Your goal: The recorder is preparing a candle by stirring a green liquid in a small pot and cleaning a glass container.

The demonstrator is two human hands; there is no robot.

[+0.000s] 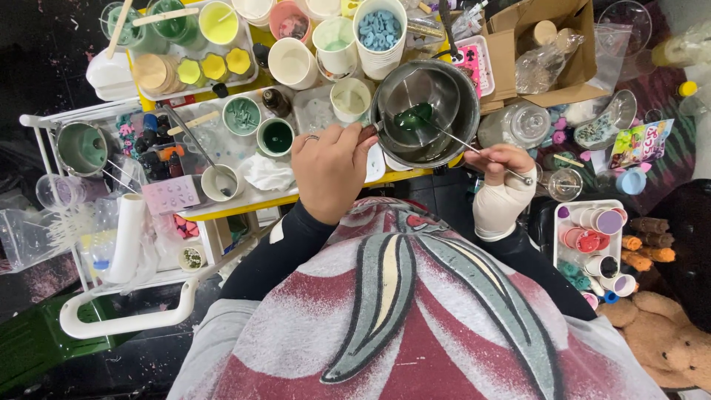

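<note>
Cluttered table [222, 211], spoon [444, 133] in right grip [502, 167]

floor [44, 44]: dark, paint-flecked | yellow table [244, 207] | white rack [126, 322]

**Green liquid sitting in a small ladle over a steel pot**

A small metal ladle [413, 118] is sitting tilted inside a round steel pot [459, 92], its bowl holding dark green liquid. A thin metal stirring rod [474, 148] is running from the ladle's bowl down and out over the pot's near rim. The pot is standing at the near edge of the yellow table [311, 198], its inner wall shining grey and showing a green tint low down.
</note>
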